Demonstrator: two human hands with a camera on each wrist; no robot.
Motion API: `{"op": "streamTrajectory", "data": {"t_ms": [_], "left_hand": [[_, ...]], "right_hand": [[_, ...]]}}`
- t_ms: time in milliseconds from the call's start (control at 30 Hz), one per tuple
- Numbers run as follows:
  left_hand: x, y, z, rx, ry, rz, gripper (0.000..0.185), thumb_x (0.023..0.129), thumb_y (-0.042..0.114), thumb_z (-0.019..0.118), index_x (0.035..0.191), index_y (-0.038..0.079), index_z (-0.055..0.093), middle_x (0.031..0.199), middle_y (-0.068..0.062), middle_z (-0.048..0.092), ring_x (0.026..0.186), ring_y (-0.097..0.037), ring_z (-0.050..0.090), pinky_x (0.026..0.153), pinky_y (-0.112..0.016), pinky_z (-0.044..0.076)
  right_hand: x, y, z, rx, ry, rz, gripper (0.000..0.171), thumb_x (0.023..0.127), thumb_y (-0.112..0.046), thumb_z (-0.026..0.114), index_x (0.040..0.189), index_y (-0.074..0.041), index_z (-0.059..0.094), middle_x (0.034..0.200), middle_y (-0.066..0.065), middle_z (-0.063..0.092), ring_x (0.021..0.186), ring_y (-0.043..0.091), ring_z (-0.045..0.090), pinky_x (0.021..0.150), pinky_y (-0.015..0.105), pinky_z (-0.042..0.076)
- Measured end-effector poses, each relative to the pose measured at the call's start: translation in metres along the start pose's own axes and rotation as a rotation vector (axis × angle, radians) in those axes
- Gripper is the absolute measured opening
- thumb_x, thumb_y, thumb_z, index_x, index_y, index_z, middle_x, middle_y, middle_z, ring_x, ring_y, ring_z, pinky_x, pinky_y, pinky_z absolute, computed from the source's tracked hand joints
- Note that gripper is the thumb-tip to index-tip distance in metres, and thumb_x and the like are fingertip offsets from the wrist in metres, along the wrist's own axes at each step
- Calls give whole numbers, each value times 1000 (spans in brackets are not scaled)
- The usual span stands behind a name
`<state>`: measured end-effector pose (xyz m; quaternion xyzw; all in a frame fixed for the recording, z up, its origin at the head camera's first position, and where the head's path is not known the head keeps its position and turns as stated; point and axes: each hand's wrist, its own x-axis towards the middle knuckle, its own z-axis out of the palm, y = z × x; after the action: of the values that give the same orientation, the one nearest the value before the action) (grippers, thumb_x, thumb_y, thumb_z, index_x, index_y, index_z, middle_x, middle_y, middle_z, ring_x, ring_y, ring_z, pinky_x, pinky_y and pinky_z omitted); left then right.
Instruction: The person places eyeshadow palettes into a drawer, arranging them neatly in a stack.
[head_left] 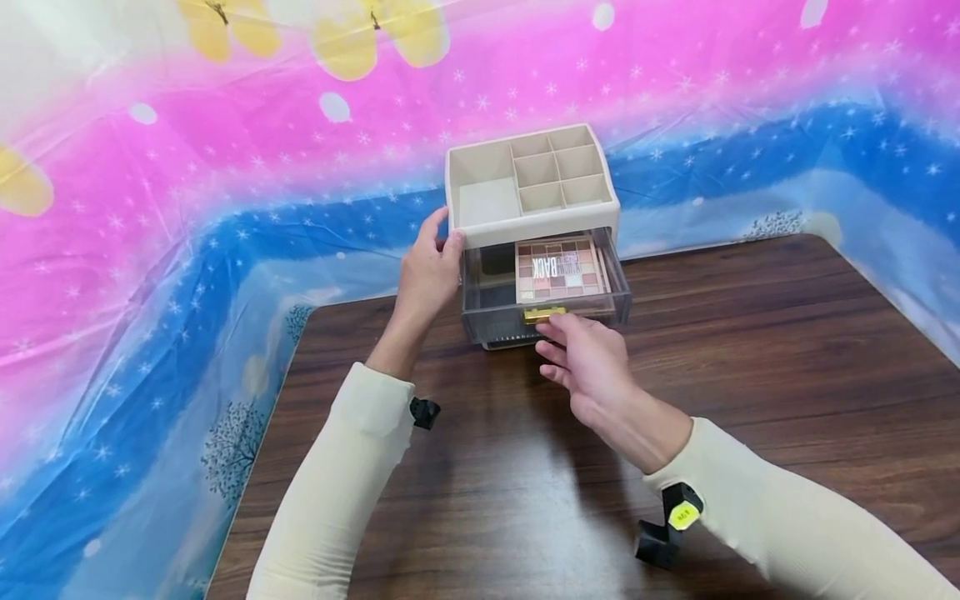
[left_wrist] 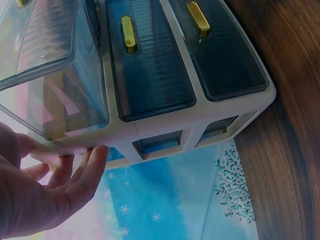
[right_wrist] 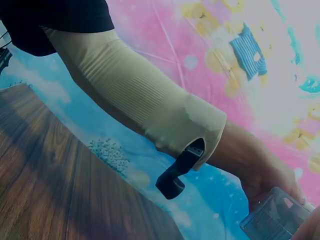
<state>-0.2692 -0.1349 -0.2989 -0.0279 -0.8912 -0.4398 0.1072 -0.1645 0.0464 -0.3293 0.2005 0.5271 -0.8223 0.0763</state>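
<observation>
Dark wood-grain surface (head_left: 787, 350) with rounded corners; behind and beside it, a draped pink, blue and white backdrop (head_left: 187, 167), apparently plastic, printed with snowflakes and trees.

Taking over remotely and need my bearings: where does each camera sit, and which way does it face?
Head: above, looking forward and down at the organizer on the table; both hands and sleeves show.
Left wrist: low beside the organizer's side, facing its drawers; left hand shows.
Right wrist: looks leftward across at the left sleeve.
Head and left wrist share the organizer's gold handles.
</observation>
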Motion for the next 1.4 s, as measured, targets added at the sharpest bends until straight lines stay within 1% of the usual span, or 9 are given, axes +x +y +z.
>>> {"op": "streamTrajectory", "data": {"t_ms": [100, 200, 467, 633, 833, 933, 1100, 1200, 1400], "left_hand": [[0, 0, -1, -2, 2, -1, 55, 108, 40, 46, 160, 24, 33, 148, -12, 56, 129, -29, 60, 100, -53, 55], [0, 1, -1, -5, 4, 0, 55, 108, 40, 45, 160, 25, 33, 148, -12, 56, 129, -28, 60, 101, -53, 55], [-1, 0, -2, -3, 2, 2, 55, 108, 40, 45, 160, 24, 33, 146, -13, 58, 129, -29, 60, 101, -53, 54], [0, -1, -3, -4, 6, 7, 55, 108, 39, 45, 159, 23, 34, 144, -15, 59, 127, -29, 62, 99, -52, 55], [1, -2, -4, 3, 8, -1, 54, 108, 39, 46, 159, 24, 35, 142, -14, 61, 126, -27, 62, 100, -50, 54], [2, -2, -4, 4, 9, -4, 54, 108, 38, 46, 159, 26, 35, 141, -13, 62, 125, -27, 62, 100, -49, 54], [1, -1, -4, -1, 6, -7, 53, 108, 39, 45, 159, 26, 35, 142, -13, 62, 126, -26, 62, 99, -49, 54], [1, -1, -4, 0, 6, -7, 53, 108, 39, 45, 159, 26, 35, 142, -13, 61, 125, -27, 62, 99, -49, 55], [1, 0, -3, 11, 0, -5, 54, 108, 39, 46, 159, 26, 35, 142, -13, 61, 125, -27, 62, 99, -49, 55]], "right_hand": [[1, 0, 2, 3, 1, -18, 8, 101, -18, 57, 108, -13, 58, 86, -8, 70, 65, 2, 63, 56, 18, 49], [4, -3, 4, 3, 4, -33, 8, 101, -19, 57, 106, -14, 58, 83, -10, 70, 64, 2, 62, 55, 18, 47], [18, -8, 11, 13, 38, -54, 11, 100, -19, 59, 109, -15, 54, 83, -8, 69, 60, 1, 60, 51, 17, 45], [28, -11, 19, 8, 94, -94, 11, 99, -18, 62, 107, -14, 55, 84, -6, 71, 59, 2, 62, 48, 16, 45], [42, -14, 25, -5, 141, -137, 9, 98, -18, 62, 103, -15, 56, 83, -6, 72, 62, 3, 64, 48, 17, 44], [48, -17, 27, -22, 149, -152, 7, 98, -18, 63, 102, -16, 57, 82, -7, 72, 63, 3, 64, 49, 18, 45], [58, -21, 29, -49, 147, -161, 7, 99, -20, 63, 102, -15, 59, 85, -5, 74, 62, 3, 64, 49, 18, 44], [63, -23, 30, -66, 154, -166, 9, 98, -21, 64, 104, -15, 60, 88, -4, 75, 62, 3, 65, 49, 18, 45], [72, -28, 32, -95, 180, -168, 15, 98, -23, 64, 110, -14, 64, 88, -5, 76, 59, 1, 64, 50, 18, 47]]}}
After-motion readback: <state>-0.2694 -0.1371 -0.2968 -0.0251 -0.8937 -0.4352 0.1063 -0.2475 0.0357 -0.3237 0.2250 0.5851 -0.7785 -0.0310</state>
